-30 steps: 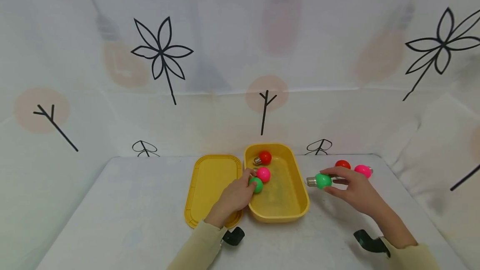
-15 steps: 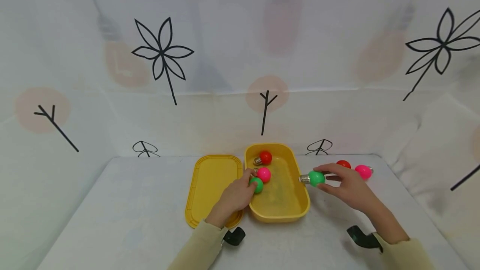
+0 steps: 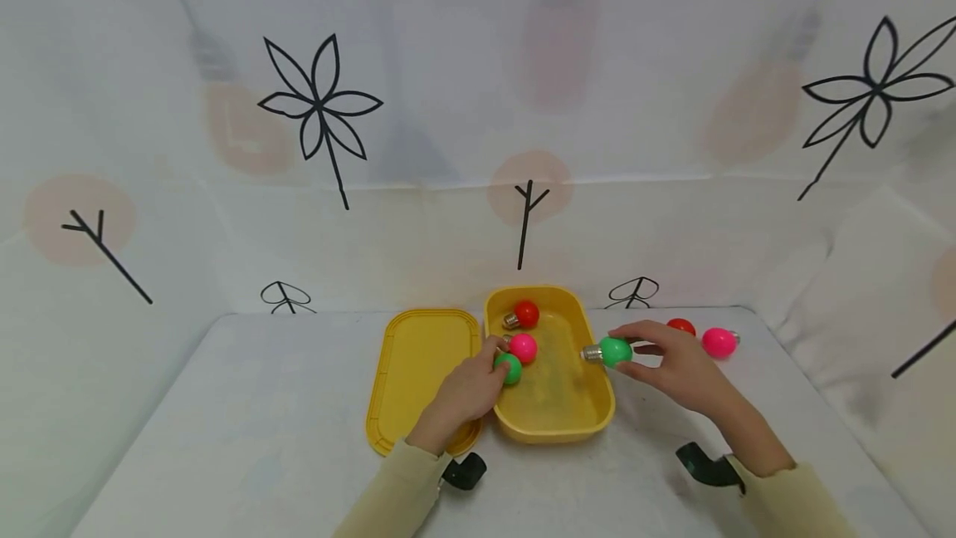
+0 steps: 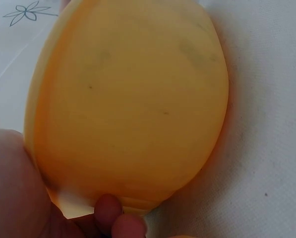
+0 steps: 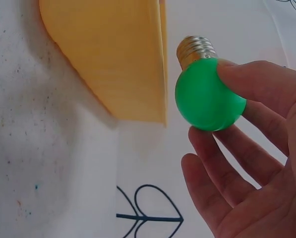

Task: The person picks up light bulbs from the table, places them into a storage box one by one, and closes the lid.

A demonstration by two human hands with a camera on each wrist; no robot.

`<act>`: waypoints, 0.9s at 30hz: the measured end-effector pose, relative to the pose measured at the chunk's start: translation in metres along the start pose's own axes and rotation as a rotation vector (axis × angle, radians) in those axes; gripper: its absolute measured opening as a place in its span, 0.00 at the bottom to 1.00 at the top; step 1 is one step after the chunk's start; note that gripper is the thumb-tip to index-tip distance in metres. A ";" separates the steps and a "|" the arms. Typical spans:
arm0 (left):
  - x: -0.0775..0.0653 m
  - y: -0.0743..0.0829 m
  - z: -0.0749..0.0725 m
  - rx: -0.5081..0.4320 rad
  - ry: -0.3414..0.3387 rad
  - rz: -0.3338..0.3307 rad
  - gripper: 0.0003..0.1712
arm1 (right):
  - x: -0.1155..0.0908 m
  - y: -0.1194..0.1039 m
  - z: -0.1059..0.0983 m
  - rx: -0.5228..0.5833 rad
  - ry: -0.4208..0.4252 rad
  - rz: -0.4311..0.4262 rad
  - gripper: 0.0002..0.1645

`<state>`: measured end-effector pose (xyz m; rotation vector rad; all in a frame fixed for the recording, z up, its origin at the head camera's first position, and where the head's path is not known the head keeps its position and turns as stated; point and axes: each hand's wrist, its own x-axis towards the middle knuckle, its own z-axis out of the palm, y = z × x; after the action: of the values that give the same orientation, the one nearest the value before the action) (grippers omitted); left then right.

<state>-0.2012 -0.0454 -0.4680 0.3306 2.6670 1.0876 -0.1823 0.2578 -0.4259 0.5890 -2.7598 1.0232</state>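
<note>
My right hand (image 3: pixel 675 364) pinches a green light bulb (image 5: pixel 207 94) by its round globe, the silver screw base (image 3: pixel 592 353) pointing left over the right rim of the yellow plastic box (image 3: pixel 553 418). My left hand (image 3: pixel 466 388) grips the left rim of that box, thumb on the inner side and fingertips (image 4: pixel 108 213) against the outer wall. Inside the box, along its left side, lie a red bulb (image 3: pixel 527 313), a pink bulb (image 3: pixel 524 348) and a second green bulb (image 3: pixel 510 369) right by my left thumb.
A flat yellow lid (image 3: pixel 411 364) lies left of the box, partly under my left hand. Behind my right hand, another red bulb (image 3: pixel 681 326) and another pink bulb (image 3: pixel 719 343) rest on the white table (image 3: pixel 246 438). A patterned white cloth (image 3: pixel 418 247) stands at the back.
My right hand has carried the green bulb leftward, from beside the box to over its right rim. My left hand has stayed on the box.
</note>
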 end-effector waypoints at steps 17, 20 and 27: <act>0.001 -0.002 0.000 0.006 -0.006 0.003 0.15 | 0.017 -0.008 0.009 0.014 -0.059 0.005 0.27; 0.001 -0.002 0.000 0.007 -0.005 0.000 0.15 | 0.020 -0.009 0.009 0.023 -0.064 -0.006 0.26; 0.002 -0.003 0.001 0.010 -0.007 -0.001 0.16 | 0.028 -0.015 0.011 0.062 -0.096 -0.022 0.26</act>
<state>-0.2031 -0.0461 -0.4708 0.3345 2.6665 1.0713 -0.2015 0.2322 -0.4180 0.6933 -2.8052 1.1069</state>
